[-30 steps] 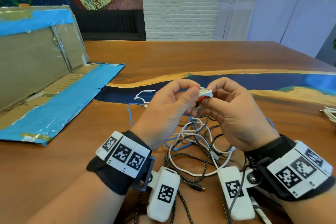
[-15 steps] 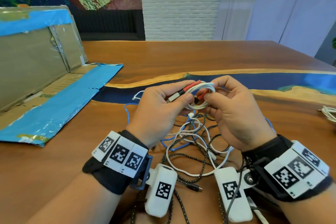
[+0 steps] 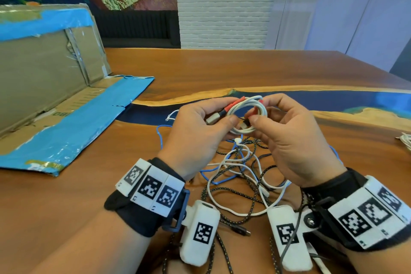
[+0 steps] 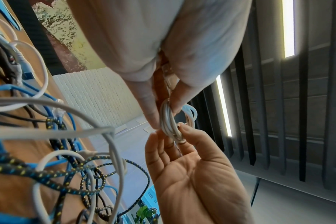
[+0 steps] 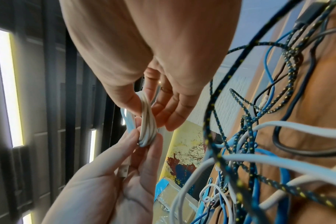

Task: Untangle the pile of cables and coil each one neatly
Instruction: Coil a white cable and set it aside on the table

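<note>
1. My left hand (image 3: 198, 131) pinches the coiled white USB cable (image 3: 246, 115) at its red-collared plug, held above the tabletop (image 3: 222, 69).
2. My right hand (image 3: 287, 140) pinches the coil's opposite side; its second plug is possibly inside the loop.
3. The cable pile (image 3: 240, 176) lies beneath my wrists.

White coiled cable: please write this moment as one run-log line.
white coiled cable | left hand pinches | right hand pinches | tangled pile below
</note>
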Demonstrator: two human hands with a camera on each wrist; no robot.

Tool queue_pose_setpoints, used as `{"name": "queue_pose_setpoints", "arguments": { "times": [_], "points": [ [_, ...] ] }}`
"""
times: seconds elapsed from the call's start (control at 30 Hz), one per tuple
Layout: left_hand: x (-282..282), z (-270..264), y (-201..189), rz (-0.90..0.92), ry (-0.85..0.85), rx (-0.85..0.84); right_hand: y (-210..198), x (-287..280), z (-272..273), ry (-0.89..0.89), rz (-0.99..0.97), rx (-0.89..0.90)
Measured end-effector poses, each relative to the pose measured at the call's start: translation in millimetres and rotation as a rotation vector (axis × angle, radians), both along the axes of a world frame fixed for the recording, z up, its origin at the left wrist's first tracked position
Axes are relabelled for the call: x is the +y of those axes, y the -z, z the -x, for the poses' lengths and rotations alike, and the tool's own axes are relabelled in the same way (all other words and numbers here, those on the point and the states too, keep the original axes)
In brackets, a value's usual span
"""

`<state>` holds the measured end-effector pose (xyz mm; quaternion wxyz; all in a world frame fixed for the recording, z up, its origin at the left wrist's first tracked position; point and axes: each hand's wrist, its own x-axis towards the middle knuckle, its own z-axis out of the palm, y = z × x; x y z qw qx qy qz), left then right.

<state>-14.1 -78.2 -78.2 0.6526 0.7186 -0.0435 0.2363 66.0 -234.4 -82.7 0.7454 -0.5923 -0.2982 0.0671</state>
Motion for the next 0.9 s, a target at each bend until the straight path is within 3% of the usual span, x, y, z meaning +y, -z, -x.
{"name": "queue_pose_setpoints", "arguments": {
  "times": [0.1, 0.37, 0.47, 0.7, 0.9],
  "points": [
    [-0.5, -0.2, 0.8, 0.001, 0.009, 0.007, 0.5, -0.9, -1.4, -0.014, 0.049, 0.005],
    [-3.8, -1.3, -0.6, 0.098, 0.026, 0.028, 0.4, 1.7, 2.5, -0.05, -0.13, 0.136],
    [-3.0, -0.8, -0.5, 0.117, 0.045, 0.043, -1.7, 0.8, 1.9, -0.083, -0.095, 0.126],
    [-0.6, 2.5, -4.0, 0.032, 0.088, 0.035, -2.6, -0.7, 0.1, -0.092, -0.184, 0.172],
    [0.9, -0.4, 0.3, 0.052, 0.04, 0.054, -6.8, -1.6, 5.9, -0.176, -0.144, 0.133]
  ]
}}
